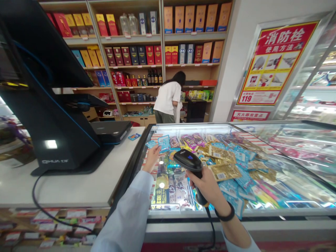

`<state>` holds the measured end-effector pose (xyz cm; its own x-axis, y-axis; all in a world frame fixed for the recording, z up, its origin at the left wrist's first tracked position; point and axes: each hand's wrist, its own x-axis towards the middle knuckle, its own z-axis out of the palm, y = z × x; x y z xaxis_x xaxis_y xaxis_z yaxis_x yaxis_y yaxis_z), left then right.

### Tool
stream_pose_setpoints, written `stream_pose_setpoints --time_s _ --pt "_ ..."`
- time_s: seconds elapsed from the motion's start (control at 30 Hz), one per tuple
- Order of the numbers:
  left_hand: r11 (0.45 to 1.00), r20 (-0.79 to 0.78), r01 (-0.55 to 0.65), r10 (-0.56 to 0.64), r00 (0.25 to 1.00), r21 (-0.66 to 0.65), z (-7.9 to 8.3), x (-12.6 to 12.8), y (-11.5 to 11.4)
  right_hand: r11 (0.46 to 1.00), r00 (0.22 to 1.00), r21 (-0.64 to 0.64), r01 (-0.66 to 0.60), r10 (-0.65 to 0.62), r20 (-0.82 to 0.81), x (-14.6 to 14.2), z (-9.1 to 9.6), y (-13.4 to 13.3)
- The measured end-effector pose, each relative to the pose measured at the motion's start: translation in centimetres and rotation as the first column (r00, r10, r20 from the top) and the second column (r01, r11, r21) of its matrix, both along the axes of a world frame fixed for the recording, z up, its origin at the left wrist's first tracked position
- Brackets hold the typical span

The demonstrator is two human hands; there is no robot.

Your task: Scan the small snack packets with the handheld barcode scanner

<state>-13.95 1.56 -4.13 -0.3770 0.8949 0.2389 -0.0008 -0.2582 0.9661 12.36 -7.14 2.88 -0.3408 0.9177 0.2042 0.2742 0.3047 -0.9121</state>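
My left hand reaches over the chest freezer, its fingers pinching a light blue packet by the lower edge. My right hand is shut around the grip of a black corded barcode scanner, whose head points up and left over the goods. Its black cable hangs down past the freezer's front rim. Gold packets and blue packets lie heaped in the freezer just beyond my right hand. A black band circles my right wrist.
A black checkout terminal stands on the white counter to the left, with a small blue card near its edge. A person in a white shirt stands at the far shelves of boxed liquor. A red fire-hydrant poster hangs on the right.
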Motion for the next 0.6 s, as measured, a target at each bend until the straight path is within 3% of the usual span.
stream_pose_setpoints --time_s 0.37,0.6 --pt "0.998 0.014 0.07 -0.07 0.997 0.004 -0.2 0.5 -0.2 1.0 0.999 -0.003 0.031 -0.031 -0.021 0.1 1.0 -0.3" --pt "0.967 0.241 0.214 -0.177 0.954 -0.136 -0.5 1.1 -0.6 0.999 0.999 0.001 0.048 -0.048 0.017 0.9 -0.1 -0.6"
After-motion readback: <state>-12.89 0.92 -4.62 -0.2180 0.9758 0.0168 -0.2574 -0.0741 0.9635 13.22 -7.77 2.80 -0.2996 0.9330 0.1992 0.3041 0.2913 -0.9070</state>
